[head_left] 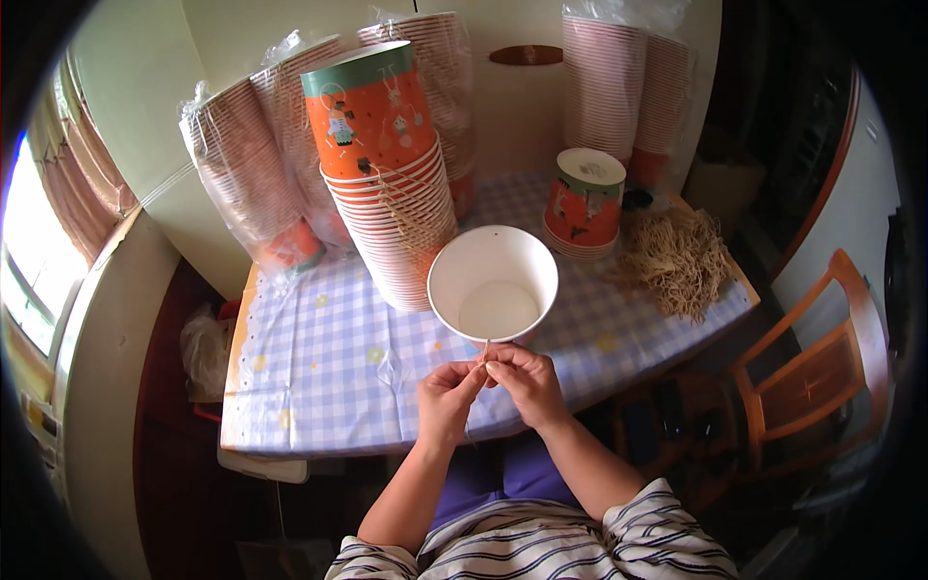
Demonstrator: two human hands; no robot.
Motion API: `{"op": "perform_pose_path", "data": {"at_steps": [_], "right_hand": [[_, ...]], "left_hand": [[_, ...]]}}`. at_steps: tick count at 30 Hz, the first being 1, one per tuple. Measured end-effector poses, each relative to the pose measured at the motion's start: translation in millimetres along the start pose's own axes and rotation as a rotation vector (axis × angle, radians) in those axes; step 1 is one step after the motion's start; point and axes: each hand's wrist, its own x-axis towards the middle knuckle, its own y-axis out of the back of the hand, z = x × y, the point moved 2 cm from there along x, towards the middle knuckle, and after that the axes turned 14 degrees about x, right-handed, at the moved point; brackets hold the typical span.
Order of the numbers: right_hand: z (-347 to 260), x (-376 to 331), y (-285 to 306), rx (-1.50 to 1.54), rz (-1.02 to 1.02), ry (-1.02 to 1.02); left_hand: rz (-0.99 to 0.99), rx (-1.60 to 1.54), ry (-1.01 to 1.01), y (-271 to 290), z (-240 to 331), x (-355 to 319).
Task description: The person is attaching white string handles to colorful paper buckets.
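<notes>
A white-lined paper bucket (495, 280) stands mouth up near the table's front edge, with a small hole in its far wall. At its near rim, my left hand (448, 398) and my right hand (529, 385) meet, fingertips pinched together on a thin tan cord (486, 348). The cord's upper end shows above the fingers against the rim; its rest is mostly hidden by them. Left of the bucket rises a tall nested stack of paper buckets (387, 213). Its top one is orange and green, with tan cords (416, 215) hanging down its side.
Plastic-wrapped bucket stacks (242, 169) line the back left, with more wrapped stacks (607, 82) at the back right. A short upside-down stack (583, 208) and a heap of tan cords (679, 259) occupy the table's right side. A wooden chair (807, 387) stands beyond the checked tablecloth (329, 387).
</notes>
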Motion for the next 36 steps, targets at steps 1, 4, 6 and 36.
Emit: {"op": "perform_pose_path", "data": {"at_steps": [1,4,6,36], "right_hand": [[0,-1,1,-0.001,0.002,-0.001],[0,1,2,0.076,0.005,-0.033],[-2,1,2,0.102,0.067,-0.104],[-3,5,-1,0.408,0.182,-0.335]], "left_hand": [[-0.001,-0.001,0.002,-1,0,-1],[-0.008,0.006,0.008,1,-1,0],[0.005,0.019,0.03,4,-7,1],[0.227,0.684,-0.628,-5,9,-7]]}}
